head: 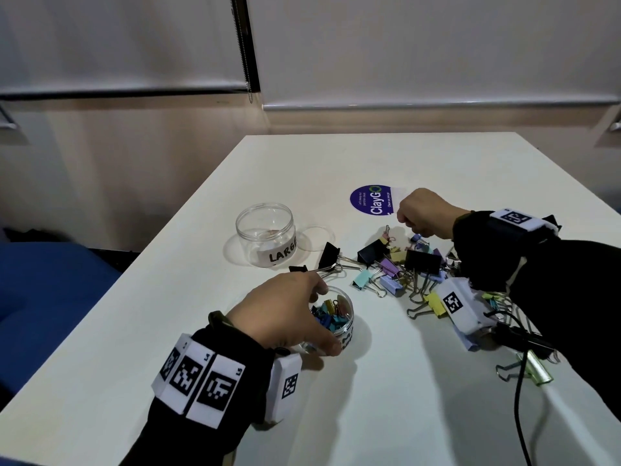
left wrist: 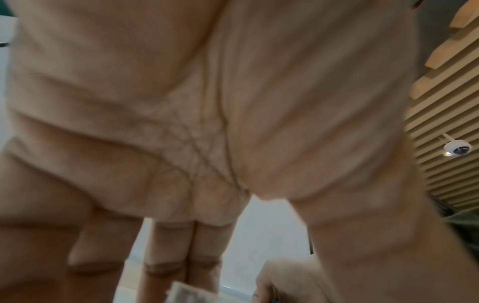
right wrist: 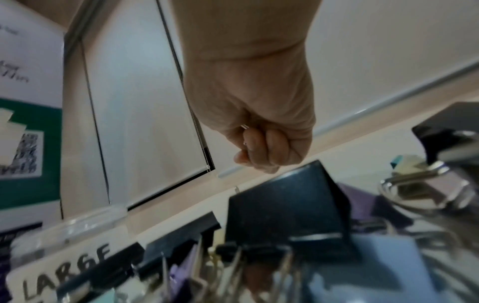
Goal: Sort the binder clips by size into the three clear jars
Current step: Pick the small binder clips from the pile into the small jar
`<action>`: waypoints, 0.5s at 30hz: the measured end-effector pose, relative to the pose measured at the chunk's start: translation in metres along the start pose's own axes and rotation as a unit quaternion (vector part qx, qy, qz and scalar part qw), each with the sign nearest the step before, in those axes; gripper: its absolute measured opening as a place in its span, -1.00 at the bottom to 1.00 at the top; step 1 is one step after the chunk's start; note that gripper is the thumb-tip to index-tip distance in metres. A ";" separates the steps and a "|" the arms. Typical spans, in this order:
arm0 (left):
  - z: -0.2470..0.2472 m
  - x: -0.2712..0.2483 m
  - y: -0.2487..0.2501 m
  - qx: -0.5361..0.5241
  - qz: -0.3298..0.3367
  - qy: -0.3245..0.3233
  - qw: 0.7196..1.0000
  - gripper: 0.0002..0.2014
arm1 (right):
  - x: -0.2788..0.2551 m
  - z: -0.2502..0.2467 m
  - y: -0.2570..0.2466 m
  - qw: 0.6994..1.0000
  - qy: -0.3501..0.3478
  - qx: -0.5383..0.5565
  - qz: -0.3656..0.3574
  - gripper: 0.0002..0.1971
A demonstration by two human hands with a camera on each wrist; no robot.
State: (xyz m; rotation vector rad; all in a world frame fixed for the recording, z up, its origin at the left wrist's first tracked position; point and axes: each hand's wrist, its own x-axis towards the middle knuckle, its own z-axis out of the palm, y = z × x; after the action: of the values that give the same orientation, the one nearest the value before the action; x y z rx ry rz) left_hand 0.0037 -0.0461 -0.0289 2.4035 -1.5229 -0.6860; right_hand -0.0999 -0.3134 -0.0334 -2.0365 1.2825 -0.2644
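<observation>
A pile of binder clips in black, purple, teal and yellow and of mixed sizes lies on the white table. My left hand grips a small clear jar holding several small coloured clips, fingers on its far rim and thumb on the near side. My right hand hovers as a fist over the far side of the pile. In the right wrist view a silver wire handle peeks out of the curled fingers, so the hand holds a small clip. The clear jar labelled LARGE stands behind, open.
A clear round lid lies right of the LARGE jar. A purple ClayGo sticker is on the table beyond the pile. A green clip and a black cable lie near the right edge. A blue chair stands left.
</observation>
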 end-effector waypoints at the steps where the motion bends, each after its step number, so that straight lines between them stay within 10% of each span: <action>1: 0.000 0.000 0.000 -0.001 -0.001 -0.001 1.000 -0.18 | -0.002 -0.002 -0.001 0.997 -0.012 0.069 0.024 -0.76; 15: 0.000 0.001 -0.001 -0.004 0.000 -0.005 1.000 -0.18 | -0.006 0.011 -0.010 0.986 0.029 -0.153 -0.063 -0.86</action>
State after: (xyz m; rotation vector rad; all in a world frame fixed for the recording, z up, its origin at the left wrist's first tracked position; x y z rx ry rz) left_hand 0.0046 -0.0461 -0.0295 2.3974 -1.5202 -0.7050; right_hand -0.0902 -0.3003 -0.0339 -2.3901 1.2954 -0.1936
